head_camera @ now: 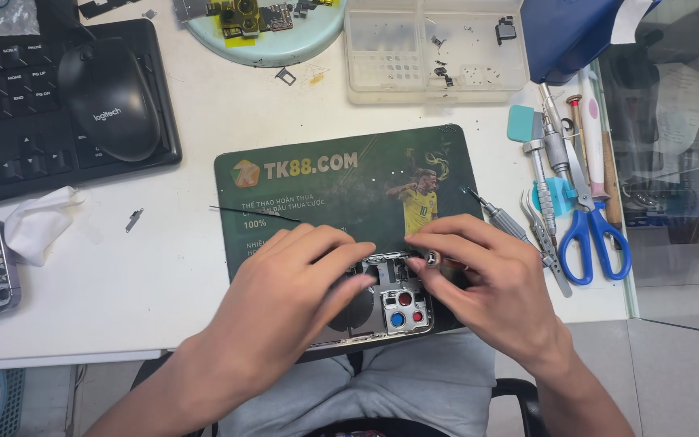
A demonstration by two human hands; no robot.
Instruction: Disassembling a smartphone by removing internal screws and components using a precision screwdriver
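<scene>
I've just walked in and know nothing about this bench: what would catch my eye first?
Both hands, the left hand and the right hand, meet over an opened phone lying on a dark green mat at the desk's near edge. To the right lie blue-handled scissors among slim tools; a black mouse sits upper left.

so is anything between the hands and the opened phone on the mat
Nothing visible. Both the left hand and the right hand already rest on the opened phone on the dark green mat, fingertips meeting over its upper edge. The right hand pinches a small round part there. The scissors and tweezers lie off to the right.
</scene>
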